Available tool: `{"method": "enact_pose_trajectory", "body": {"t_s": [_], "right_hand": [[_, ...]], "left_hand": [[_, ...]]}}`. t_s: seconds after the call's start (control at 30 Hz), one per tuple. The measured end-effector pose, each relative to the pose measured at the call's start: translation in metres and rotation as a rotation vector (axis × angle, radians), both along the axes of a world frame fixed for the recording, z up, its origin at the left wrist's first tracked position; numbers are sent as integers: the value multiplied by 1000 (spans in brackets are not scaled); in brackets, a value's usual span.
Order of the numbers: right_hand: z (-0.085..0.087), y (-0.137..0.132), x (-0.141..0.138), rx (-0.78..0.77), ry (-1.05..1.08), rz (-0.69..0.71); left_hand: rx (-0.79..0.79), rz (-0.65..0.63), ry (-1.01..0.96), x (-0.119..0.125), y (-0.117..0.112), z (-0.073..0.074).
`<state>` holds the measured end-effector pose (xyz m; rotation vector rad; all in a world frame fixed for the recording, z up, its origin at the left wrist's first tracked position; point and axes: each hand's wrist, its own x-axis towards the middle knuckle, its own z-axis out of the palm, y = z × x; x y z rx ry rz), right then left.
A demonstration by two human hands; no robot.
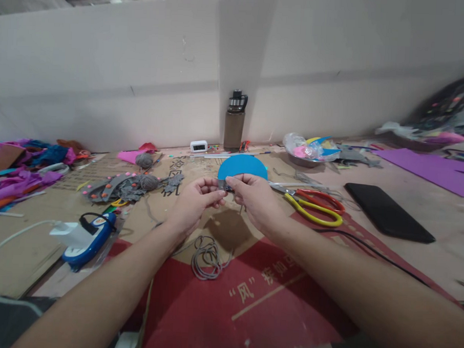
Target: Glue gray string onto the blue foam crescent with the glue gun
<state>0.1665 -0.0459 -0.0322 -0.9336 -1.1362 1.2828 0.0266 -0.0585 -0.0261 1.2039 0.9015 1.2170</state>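
A flat blue disc [243, 166] is held up over the cardboard, its lower edge hidden by my fingers. My right hand [252, 195] pinches that lower edge between thumb and fingers. At the disc's lower left my left hand [200, 198] is closed, thumb against fingertips, by a small grey and dark piece whose kind I cannot make out. Grey cord [207, 258] lies loosely coiled on the cardboard below my hands. Just right of my right hand rest scissors [317, 207] with red and yellow handles.
A black phone [387, 211] lies right of the scissors. A bottle [234, 124] and a white digital clock [198, 146] stand by the wall. At left are a blue-and-white power strip [90, 242], grey yarn [144, 160] and colourful scraps. A bowl [305, 160] holds plastic-wrapped pieces.
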Motion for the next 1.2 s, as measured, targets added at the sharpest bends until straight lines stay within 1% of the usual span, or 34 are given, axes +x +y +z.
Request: {"method": "enact_pose_trajectory", "body": {"t_s": [0.07,0.17,0.23,0.4,0.53,0.63,0.77,0.87,0.93,1.0,1.07,1.2], "right_hand": [[0,0,0,1,13,1],[-2,2,1,-3,25,5],[-3,2,2,-3,24,10],[-2,1,2,-7,31,7],[-2,1,1,-12,15,-1],[-2,0,1,12,-25,-16],[-3,-1,1,53,-95,-15],[-3,-1,1,55,-83,-33],[-3,-1,2,55,-79,-24],[-3,-1,3,59,-88,-12],[-3,-1,3,57,-106,-9],[-2,-2,2,39,-129,-12]], "left_hand": [[0,-23,-27,0,0,-1],[-28,-102,-73,-1,0,-1],[-43,-131,-79,-3,1,0],[-50,-84,-65,-6,3,-2],[-77,-71,-43,-7,5,-3],[-106,-100,20,-7,6,-4],[-51,-135,87,-6,5,-5],[-15,-171,126,-6,4,-3],[-36,-186,117,-6,3,-1],[-70,-177,71,-7,4,0],[-79,-140,29,-9,5,1],[-57,-77,32,-11,8,0]]}}
